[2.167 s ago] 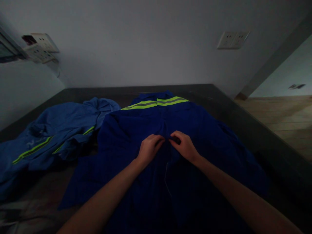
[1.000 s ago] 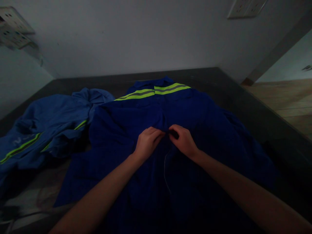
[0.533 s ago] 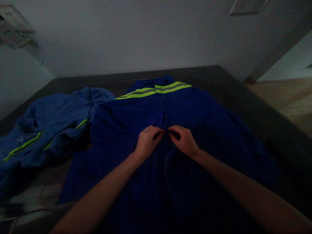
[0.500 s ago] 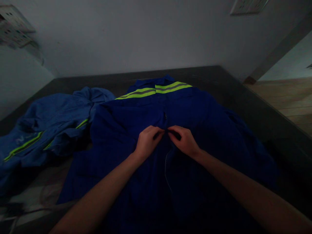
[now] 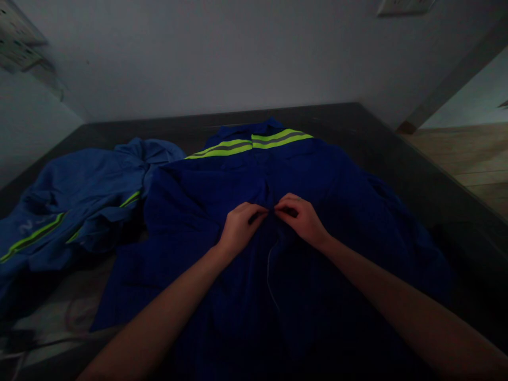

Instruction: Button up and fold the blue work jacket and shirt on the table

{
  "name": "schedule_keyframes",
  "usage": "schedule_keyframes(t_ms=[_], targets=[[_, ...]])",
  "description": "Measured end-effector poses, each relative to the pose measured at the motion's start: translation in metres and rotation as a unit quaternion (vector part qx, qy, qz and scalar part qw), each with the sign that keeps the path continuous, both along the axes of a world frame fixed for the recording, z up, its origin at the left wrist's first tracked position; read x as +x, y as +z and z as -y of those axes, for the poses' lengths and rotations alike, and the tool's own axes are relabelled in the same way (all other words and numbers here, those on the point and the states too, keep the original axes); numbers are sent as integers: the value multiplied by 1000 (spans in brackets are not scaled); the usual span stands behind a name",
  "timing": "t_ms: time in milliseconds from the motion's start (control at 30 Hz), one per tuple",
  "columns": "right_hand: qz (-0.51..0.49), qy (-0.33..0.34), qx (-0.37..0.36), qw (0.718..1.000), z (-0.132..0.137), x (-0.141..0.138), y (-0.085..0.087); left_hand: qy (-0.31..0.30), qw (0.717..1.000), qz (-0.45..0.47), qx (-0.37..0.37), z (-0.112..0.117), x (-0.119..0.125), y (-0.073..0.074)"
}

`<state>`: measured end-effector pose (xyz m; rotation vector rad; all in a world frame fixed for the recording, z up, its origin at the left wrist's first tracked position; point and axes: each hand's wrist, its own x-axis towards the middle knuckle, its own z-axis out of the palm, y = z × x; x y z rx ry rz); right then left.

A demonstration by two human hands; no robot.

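Observation:
A dark blue work jacket (image 5: 337, 211) with yellow-green reflective stripes lies spread flat on a dark surface (image 5: 365, 132) in front of me. My left hand (image 5: 238, 230) and my right hand (image 5: 304, 218) meet at the jacket's front opening in the middle. Both pinch the two fabric edges where they join, fingertips almost touching. What lies between the fingertips is too dark and small to make out. A thin pale thread hangs down the front just below my hands.
A second, lighter blue jacket (image 5: 79, 190) with the same stripes lies crumpled at the left. Grey walls close off the back and left, with sockets (image 5: 16, 47) at upper left. A wooden floor (image 5: 468, 159) shows at the right.
My hands have stayed together at the jacket's front, shifting slightly further up it. The view has tilted a little downward.

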<state>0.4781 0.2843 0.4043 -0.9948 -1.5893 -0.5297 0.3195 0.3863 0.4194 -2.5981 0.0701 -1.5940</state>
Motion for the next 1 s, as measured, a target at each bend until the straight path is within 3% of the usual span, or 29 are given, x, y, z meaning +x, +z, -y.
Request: schedule_keyframes(t_ms=[200,500,700,833,1000], targets=[[76,-54,51,994,0,-3,-2,-16,996,-10,-89,3,1,-1],[141,-163,22,976,-1,-10,-1,38,998,-32,-46,-2,3,-3],[182,-231,38,955,0,-14,-3,13,995,-35,-88,2,2,-1],[187,-241,65,950,-1,-13,-5,-14,995,-25,-94,7,3,1],[183,-225,96,952,-3,-11,-7,63,997,-29,-37,6,5,3]])
